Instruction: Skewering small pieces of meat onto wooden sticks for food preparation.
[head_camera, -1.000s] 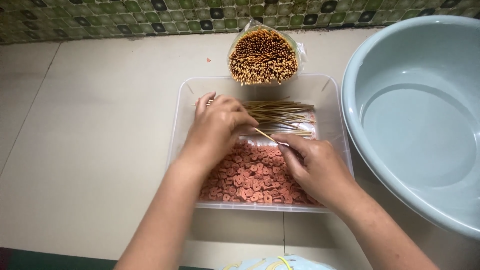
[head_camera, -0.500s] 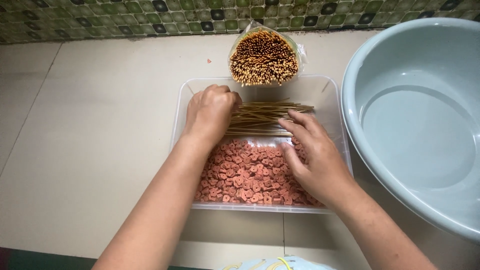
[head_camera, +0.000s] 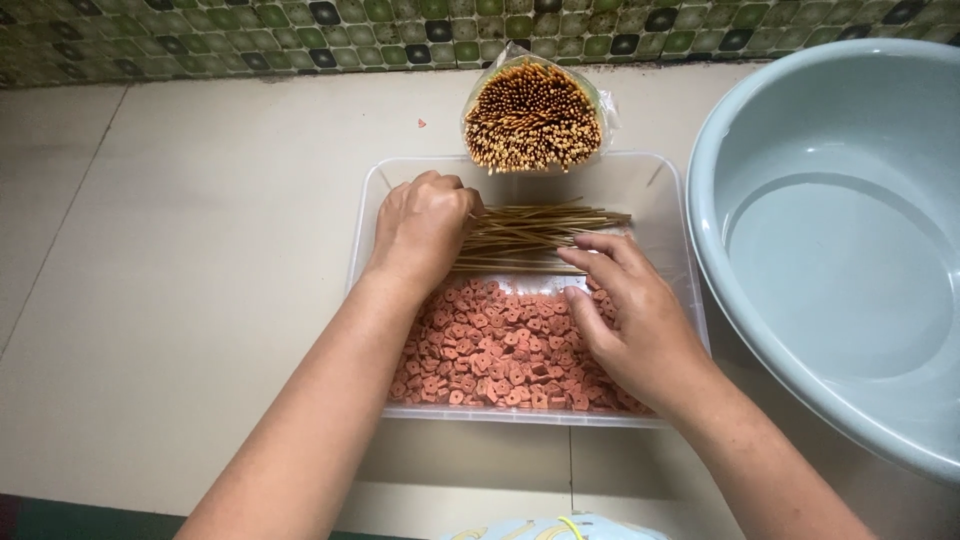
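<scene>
A clear plastic tray (head_camera: 668, 196) on the floor holds a heap of small reddish sausage slices (head_camera: 492, 350) in its near half and a bundle of thin bamboo skewers (head_camera: 548, 232) lying crosswise in its far half. My left hand (head_camera: 425, 228) is curled over the left ends of the skewers and grips them. My right hand (head_camera: 625, 312) hovers over the right side of the slices with fingers spread, fingertips close to the skewers, holding nothing.
A clear bag of bamboo skewers (head_camera: 532, 115) stands end-on just behind the tray. A large pale blue basin (head_camera: 835, 235) sits to the right, close to the tray's edge. Beige floor tiles (head_camera: 200, 280) stretch left; a green mosaic wall (head_camera: 250, 30) runs along the back.
Both hands moved from the middle of the tray toward the skewers. My left hand closed over their left ends. My right hand let go of a single skewer and now hangs open.
</scene>
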